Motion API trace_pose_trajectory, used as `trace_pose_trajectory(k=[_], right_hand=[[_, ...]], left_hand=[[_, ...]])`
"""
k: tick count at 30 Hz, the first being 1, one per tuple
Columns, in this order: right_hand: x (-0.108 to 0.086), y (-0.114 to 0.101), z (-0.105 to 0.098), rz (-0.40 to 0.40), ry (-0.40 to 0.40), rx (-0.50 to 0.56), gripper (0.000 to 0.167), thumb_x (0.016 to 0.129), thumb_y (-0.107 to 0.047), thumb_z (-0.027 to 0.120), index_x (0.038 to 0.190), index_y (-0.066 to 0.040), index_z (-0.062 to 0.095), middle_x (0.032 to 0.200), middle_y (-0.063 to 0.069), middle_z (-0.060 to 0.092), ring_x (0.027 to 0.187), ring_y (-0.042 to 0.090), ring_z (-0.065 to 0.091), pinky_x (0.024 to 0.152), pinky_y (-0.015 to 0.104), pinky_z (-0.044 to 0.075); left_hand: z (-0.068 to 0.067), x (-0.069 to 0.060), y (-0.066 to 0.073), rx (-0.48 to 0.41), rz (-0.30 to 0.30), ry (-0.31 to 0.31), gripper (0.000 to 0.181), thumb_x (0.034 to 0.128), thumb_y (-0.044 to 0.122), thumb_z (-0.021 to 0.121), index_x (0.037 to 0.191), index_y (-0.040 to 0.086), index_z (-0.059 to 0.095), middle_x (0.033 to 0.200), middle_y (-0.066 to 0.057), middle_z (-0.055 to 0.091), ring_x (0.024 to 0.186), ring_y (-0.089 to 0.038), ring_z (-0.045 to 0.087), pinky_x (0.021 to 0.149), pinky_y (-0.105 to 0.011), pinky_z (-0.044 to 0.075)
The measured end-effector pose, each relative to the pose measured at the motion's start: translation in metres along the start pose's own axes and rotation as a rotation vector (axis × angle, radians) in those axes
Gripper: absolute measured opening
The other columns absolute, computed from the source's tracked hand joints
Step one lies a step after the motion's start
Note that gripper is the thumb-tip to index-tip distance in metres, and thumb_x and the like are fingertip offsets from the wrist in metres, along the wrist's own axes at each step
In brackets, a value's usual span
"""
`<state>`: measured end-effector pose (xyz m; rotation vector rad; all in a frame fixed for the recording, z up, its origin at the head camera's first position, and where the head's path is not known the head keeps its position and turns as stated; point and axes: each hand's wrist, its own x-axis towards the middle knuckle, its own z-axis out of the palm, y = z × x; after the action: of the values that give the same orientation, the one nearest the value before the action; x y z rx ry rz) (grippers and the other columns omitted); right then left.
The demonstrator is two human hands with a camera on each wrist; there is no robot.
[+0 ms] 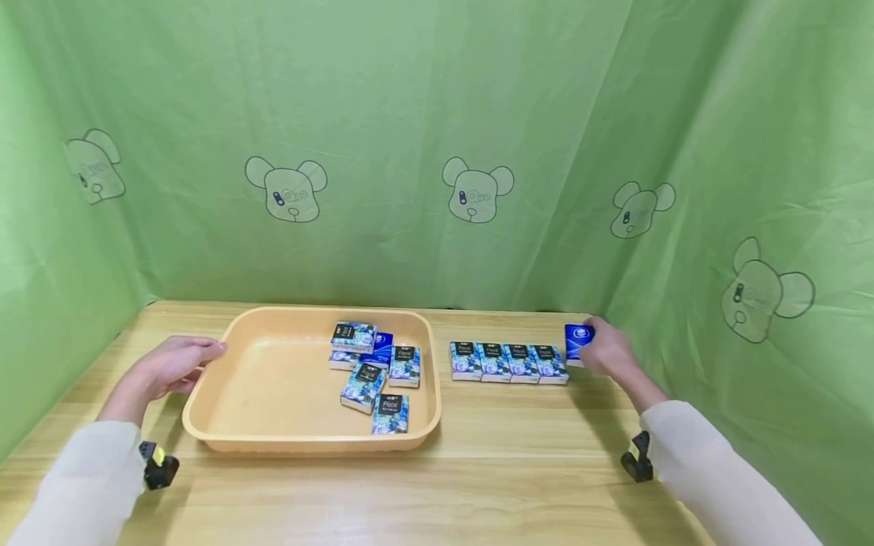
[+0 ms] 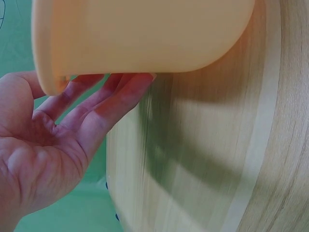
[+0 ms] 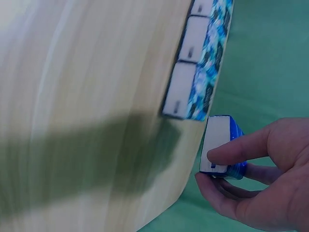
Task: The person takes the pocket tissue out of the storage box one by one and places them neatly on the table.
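In the head view, my left hand (image 1: pixel 174 362) holds the left rim of a peach plastic tray (image 1: pixel 300 443). The left wrist view shows its thumb at the rim and its fingers against the underside of the tray wall (image 2: pixel 145 36). On the right, my right hand (image 1: pixel 609 350) pinches a dark blue tissue pack (image 1: pixel 576 341) between thumb and fingers. This pack (image 3: pixel 217 133) is just past the right end of a row of floral tissue packs (image 1: pixel 495 362). Whether it touches the table is hard to tell.
Inside the tray's right half lie several floral tissue packs (image 1: pixel 362 385) and a blue pack (image 1: pixel 379 349), some overlapping. The wooden table (image 1: pixel 505 478) ends at a green curtain (image 1: pixel 382 250) with bear outlines, which also hangs at both sides.
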<state>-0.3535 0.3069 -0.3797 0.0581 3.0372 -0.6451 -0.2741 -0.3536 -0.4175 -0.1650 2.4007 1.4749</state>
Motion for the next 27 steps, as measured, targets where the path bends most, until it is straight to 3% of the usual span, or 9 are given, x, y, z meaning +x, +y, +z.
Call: trace_pose_trajectory(k=[6,15,20,27], right_hand=[[0.002,0.017,0.005,0.014,0.019,-0.066,0.075,0.075,0.004,0.056,0.145,0.016,0.033,0.131,0.043,0.049,0.110,0.054,0.055,0.091,0.059,0.055],[0.004,0.036,0.015,0.032,-0.013,-0.122,0.070,0.078,-0.001,0.054,0.143,0.016,0.035,0.133,0.044,0.047,0.111,0.056,0.052,0.098,0.064,0.049],[0.006,0.041,0.019,0.055,-0.046,-0.133,0.069,0.080,-0.002,0.053,0.145,0.014,0.035,0.137,0.043,0.045,0.114,0.056,0.051,0.100,0.064,0.047],[0.005,0.043,0.022,0.035,-0.078,-0.160,0.071,0.076,0.000,0.052,0.143,0.015,0.036,0.134,0.042,0.048,0.106,0.048,0.055,0.092,0.055,0.052]], left_hand=[[0.000,0.000,-0.001,0.005,-0.006,0.000,0.068,0.1088,0.034,0.043,0.153,-0.013,0.023,0.146,-0.038,0.043,0.094,-0.016,0.071,0.081,-0.038,0.064],[0.000,0.001,-0.001,0.002,-0.004,0.005,0.068,0.1084,0.034,0.045,0.153,-0.013,0.024,0.143,-0.037,0.047,0.093,-0.016,0.072,0.081,-0.039,0.064],[0.000,0.000,0.000,0.010,-0.005,0.009,0.068,0.1084,0.035,0.044,0.153,-0.012,0.024,0.142,-0.037,0.047,0.093,-0.016,0.071,0.080,-0.038,0.064],[0.000,0.000,0.001,0.017,-0.008,0.007,0.068,0.1089,0.035,0.043,0.153,-0.013,0.023,0.143,-0.037,0.047,0.092,-0.015,0.071,0.080,-0.037,0.064]])
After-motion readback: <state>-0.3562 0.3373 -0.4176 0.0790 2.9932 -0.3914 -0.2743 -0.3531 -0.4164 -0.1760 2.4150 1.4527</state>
